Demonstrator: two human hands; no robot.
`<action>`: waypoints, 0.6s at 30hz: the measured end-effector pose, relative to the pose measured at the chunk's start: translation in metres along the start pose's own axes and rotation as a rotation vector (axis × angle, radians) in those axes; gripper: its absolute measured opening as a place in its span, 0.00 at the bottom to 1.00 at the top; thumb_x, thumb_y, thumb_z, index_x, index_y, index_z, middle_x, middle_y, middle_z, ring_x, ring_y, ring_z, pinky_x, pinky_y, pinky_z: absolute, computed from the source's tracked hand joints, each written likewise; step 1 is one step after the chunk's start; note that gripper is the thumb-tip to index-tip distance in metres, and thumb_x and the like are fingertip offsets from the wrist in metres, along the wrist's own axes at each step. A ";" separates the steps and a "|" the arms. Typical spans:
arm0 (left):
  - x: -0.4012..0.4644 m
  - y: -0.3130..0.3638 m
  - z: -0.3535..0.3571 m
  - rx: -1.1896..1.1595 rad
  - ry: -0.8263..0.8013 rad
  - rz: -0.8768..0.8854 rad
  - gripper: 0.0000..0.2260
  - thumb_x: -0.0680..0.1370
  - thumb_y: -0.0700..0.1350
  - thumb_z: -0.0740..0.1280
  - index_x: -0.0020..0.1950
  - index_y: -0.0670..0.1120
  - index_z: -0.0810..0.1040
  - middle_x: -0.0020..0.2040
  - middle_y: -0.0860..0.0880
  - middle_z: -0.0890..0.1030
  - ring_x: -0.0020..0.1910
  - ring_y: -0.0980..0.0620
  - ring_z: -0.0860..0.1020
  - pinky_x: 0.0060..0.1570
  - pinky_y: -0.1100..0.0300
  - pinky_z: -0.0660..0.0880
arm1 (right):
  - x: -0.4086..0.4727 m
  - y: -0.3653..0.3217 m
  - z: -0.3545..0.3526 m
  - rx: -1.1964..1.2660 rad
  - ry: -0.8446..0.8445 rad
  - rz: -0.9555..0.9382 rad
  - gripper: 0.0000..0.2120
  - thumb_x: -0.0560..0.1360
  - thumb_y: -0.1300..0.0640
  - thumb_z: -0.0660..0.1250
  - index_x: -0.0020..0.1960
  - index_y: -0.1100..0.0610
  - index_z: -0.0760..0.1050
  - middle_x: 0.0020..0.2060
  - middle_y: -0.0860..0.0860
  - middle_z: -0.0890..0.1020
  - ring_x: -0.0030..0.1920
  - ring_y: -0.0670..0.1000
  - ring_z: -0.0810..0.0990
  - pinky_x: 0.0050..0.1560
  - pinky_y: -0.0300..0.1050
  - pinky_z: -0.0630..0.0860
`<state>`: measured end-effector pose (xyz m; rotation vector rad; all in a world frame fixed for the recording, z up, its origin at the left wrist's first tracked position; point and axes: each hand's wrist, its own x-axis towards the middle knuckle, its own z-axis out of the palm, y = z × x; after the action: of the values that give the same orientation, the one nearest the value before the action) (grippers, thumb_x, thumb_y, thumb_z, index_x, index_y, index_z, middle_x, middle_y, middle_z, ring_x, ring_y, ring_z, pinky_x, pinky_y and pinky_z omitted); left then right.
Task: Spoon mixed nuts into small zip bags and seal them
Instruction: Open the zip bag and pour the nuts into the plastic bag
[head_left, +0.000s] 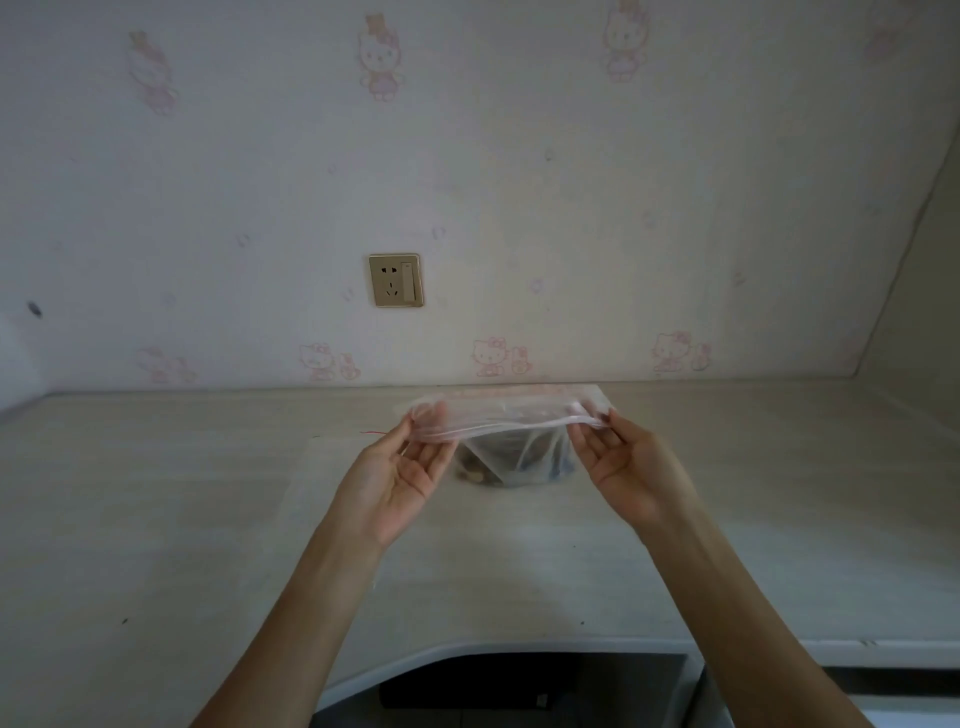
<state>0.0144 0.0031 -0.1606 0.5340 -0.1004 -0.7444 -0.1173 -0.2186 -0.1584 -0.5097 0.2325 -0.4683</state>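
Above the pale counter (519, 571), a clear zip bag (506, 415) is held up between both hands, its mouth stretched level from side to side. Left hand (400, 478): palm turned up, grip pinching the left end of the bag's top edge between thumb and fingertips. Right hand (623, 467): palm turned up, grip pinching the right end of the same edge. A thin red line runs along the bag's mouth. The bag's lower part hangs slack between the hands.

Behind and below the bag, a dark mass of nuts (511, 462) is visible through the plastic; whether it lies inside the bag or in a container on the counter cannot be told. A flat sheet of clear plastic (322, 499) lies on the counter under the left forearm. The wall behind carries a gold-framed socket (396, 280) and faded pink cartoon-cat wallpaper (379, 57).
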 end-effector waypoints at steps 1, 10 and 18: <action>0.001 -0.003 0.001 -0.038 -0.013 0.001 0.12 0.83 0.39 0.62 0.54 0.35 0.84 0.54 0.40 0.87 0.50 0.46 0.88 0.42 0.49 0.85 | -0.001 0.002 0.002 0.048 -0.009 -0.004 0.12 0.85 0.65 0.56 0.54 0.68 0.77 0.47 0.62 0.87 0.45 0.56 0.89 0.45 0.48 0.86; 0.014 -0.021 0.006 -0.028 0.023 0.031 0.05 0.76 0.36 0.64 0.50 0.40 0.77 0.35 0.49 0.75 0.32 0.54 0.75 0.30 0.64 0.76 | 0.006 0.015 0.010 0.127 -0.056 0.019 0.15 0.83 0.67 0.50 0.45 0.63 0.74 0.27 0.52 0.77 0.24 0.48 0.76 0.25 0.39 0.74; 0.000 0.006 -0.001 0.622 0.293 0.212 0.07 0.82 0.42 0.67 0.61 0.46 0.75 0.56 0.44 0.82 0.52 0.48 0.83 0.49 0.49 0.82 | 0.003 -0.008 -0.010 -0.572 0.168 -0.151 0.10 0.83 0.52 0.66 0.58 0.59 0.78 0.49 0.56 0.85 0.43 0.54 0.87 0.38 0.48 0.82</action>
<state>0.0184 0.0068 -0.1589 1.1999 -0.1138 -0.4102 -0.1208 -0.2309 -0.1631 -1.0531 0.4979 -0.5937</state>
